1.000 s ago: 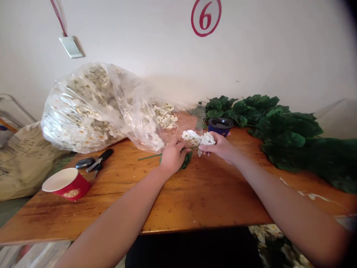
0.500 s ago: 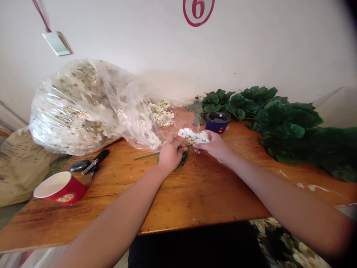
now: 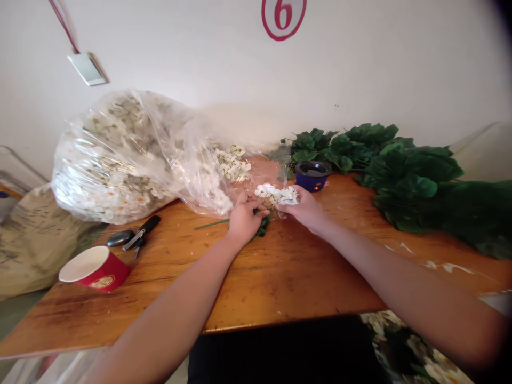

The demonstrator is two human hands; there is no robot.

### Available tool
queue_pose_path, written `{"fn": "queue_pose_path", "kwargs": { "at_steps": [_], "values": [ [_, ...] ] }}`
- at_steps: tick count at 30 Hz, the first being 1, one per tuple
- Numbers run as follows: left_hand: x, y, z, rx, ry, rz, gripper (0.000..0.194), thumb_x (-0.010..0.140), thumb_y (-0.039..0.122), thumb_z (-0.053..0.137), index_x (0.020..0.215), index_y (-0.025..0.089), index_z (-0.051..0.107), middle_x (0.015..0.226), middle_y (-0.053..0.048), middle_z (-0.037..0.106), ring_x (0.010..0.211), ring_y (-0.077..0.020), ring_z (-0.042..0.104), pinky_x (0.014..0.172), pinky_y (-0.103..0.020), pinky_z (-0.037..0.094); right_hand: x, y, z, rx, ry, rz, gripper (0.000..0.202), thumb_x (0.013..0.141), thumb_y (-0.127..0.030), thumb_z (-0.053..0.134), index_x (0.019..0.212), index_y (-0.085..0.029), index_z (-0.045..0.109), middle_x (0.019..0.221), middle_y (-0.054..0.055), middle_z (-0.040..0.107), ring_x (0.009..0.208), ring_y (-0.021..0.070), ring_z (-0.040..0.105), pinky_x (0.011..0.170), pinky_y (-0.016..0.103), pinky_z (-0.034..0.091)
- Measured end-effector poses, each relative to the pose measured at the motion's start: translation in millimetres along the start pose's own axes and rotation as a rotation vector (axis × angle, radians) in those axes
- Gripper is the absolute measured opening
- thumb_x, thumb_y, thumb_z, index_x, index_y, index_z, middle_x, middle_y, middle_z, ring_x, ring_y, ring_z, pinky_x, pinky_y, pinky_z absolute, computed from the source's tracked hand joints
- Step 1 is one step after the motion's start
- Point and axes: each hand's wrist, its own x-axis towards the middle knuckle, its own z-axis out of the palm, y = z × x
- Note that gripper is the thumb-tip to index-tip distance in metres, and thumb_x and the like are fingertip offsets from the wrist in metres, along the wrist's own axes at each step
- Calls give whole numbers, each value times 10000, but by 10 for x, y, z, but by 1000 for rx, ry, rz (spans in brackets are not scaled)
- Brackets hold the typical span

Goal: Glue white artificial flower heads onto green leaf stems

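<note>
Near the middle of the wooden table (image 3: 256, 282), my left hand (image 3: 245, 217) is closed on a green stem (image 3: 212, 224) that sticks out to its left. Dark green leaves (image 3: 263, 228) show just beneath its fingers. My right hand (image 3: 303, 209) pinches a cluster of white flowers (image 3: 276, 194) from the right side. The two hands are close together, with the flowers between and above them. Where the flower stems meet the green stem is partly hidden by my fingers.
A clear bag of white flowers (image 3: 116, 160) lies at the back left. In front are keys (image 3: 138, 238) and a red paper cup (image 3: 108, 272). A blue pot with a red light (image 3: 310, 181) stands behind my right hand, beside heaped green leaves (image 3: 412, 170).
The view has shifted slightly, so the bag, keys and cup appear a little farther right. Both hands keep their hold, with the flower cluster tilted very slightly differently.
</note>
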Motion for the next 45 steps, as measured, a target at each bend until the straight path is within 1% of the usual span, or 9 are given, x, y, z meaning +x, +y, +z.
{"fn": "queue_pose_path", "kwargs": {
  "at_steps": [7,14,21,24,28,31,33,37,45],
  "values": [
    [13,64,-163,208,-30,45,352,681,370,782,952,202,632,1096,-72,502,1067,-240,540,936,-381,472,34,-140,-123,115,18,-7,408,616,-271,810,901,-209,525,690,0,645,498,139,588,452,271,497],
    [-18,218,-271,329,-86,-39,461,747,478,698,1066,214,495,1030,-88,604,937,-256,611,751,-349,470,41,-228,-202,225,73,1,355,602,-303,818,794,-194,540,579,-11,615,470,125,559,434,243,448],
    [3,176,-325,69,-94,-126,407,836,444,594,1173,240,490,856,-23,660,791,-207,631,682,-310,441,61,-301,-280,346,70,15,372,583,-311,837,795,-179,562,622,-15,603,496,96,537,433,212,389],
    [33,141,-319,-118,-51,-176,379,786,435,650,1100,242,562,772,6,636,734,-176,614,675,-288,447,74,-310,-309,379,76,-7,465,591,-370,840,925,-202,563,701,-20,618,510,100,547,451,227,422],
    [111,116,-312,-542,-13,-373,410,665,418,753,974,203,590,684,20,619,649,-154,608,628,-268,459,80,-296,-344,379,154,-37,625,618,-424,825,1132,-249,514,891,10,656,599,131,603,470,251,481],
    [156,140,-337,-806,-19,-505,417,587,388,800,878,184,583,690,6,651,624,-154,623,623,-273,473,63,-284,-343,288,195,-37,587,634,-440,816,1113,-238,543,963,37,664,709,145,623,476,223,482],
    [163,167,-355,-876,-38,-540,390,573,372,805,826,178,581,705,-3,666,631,-157,633,628,-276,478,46,-275,-326,210,126,6,463,659,-463,792,996,-206,605,893,42,669,713,141,615,486,209,475],
    [144,195,-363,-802,-74,-553,333,593,384,783,750,165,586,643,3,644,587,-149,610,595,-268,461,37,-232,-289,108,-55,103,316,703,-434,757,823,-162,649,735,44,653,643,131,602,507,210,469],
    [141,140,-408,-387,-116,-475,322,648,470,704,723,171,612,636,-3,627,619,-163,593,601,-266,423,77,-148,-255,45,-18,96,218,727,-360,716,782,-155,665,691,32,636,593,125,581,489,217,458]
  ]
}}
